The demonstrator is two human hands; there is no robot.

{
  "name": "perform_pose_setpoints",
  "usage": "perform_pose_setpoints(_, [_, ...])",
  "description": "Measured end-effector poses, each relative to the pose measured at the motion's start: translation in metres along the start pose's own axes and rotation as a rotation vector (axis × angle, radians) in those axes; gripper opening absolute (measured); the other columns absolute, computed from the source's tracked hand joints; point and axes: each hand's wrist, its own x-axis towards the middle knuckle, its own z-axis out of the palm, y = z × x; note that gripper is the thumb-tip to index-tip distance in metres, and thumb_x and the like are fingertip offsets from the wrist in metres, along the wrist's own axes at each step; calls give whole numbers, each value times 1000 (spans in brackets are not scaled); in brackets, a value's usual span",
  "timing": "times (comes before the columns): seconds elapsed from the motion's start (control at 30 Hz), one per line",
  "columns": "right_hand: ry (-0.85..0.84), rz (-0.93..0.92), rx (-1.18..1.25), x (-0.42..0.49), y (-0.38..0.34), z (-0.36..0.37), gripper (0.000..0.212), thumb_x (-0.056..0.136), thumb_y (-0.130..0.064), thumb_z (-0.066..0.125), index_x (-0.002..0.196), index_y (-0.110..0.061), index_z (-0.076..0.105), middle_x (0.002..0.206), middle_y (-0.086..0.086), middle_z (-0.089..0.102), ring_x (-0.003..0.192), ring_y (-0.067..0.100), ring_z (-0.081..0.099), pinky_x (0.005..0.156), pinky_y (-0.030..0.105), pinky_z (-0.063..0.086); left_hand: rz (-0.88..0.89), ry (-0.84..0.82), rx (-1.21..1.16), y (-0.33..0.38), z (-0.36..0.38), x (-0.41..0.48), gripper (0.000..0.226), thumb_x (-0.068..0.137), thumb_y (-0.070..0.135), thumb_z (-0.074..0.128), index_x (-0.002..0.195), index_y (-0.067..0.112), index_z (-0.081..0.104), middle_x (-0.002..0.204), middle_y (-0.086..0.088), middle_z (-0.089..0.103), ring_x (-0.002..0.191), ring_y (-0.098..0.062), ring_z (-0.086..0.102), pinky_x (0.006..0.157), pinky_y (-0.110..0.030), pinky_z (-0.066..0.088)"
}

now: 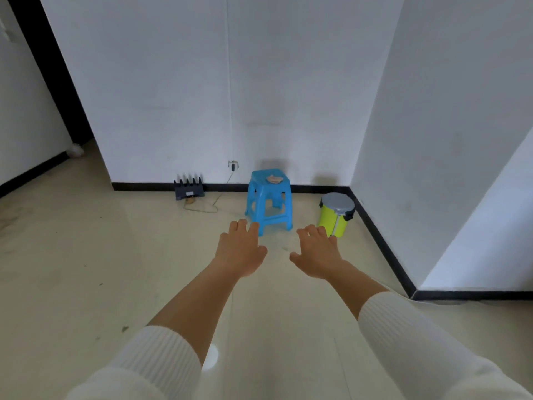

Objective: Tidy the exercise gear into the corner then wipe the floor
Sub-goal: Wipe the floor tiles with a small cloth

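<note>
Hands out front: left hand [240,249], right hand [317,252], fingers spread, grasping nothing, above floor [86,269]. No exercise gear identifiable in my view. Corner [352,188] already holds lime bin [334,220], blue stool [269,197] near it. Risks, my judgement: loose cable [215,204] snagging during wipe; small item [274,179] sliding off stool if I shift it.
</note>
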Motion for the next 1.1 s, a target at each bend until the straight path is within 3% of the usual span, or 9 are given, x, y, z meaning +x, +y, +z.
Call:
perform_pose_setpoints(0.33, [39,-23,-40,308,25,22,56,91,-42,45,140,-18,34,147,5,30,133,27,26,101,45,27,69,43,212,-65,46,292,54,94,35,40,143,16,28,151,-10,25,136,-28,25,108,-43,29])
perform_pose_setpoints(0.57, [-23,43,-31,520,39,40,56,93,-45,43,141,-18,32,145,5,30,132,28,26,101,46,27,63,-52,162,-115,78,508,52,93,33,40,141,17,29,148,-9,28,133,-28,29,106,-43,30])
perform_pose_setpoints(0.83, [-115,89,0,698,73,74,56,92,-43,45,140,-19,31,140,6,34,127,28,32,101,45,30,46,-165,41,-132,138,682,46,91,38,42,133,18,38,140,-6,35,124,-25,36,96,-39,36])
perform_pose_setpoints(1.1, [-273,97,79,891,134,137,55,91,-39,44,140,-18,32,138,5,36,123,26,34,99,42,31,-81,-319,-47,-147,223,857,46,92,36,41,133,17,38,140,-6,35,124,-25,35,98,-38,37])
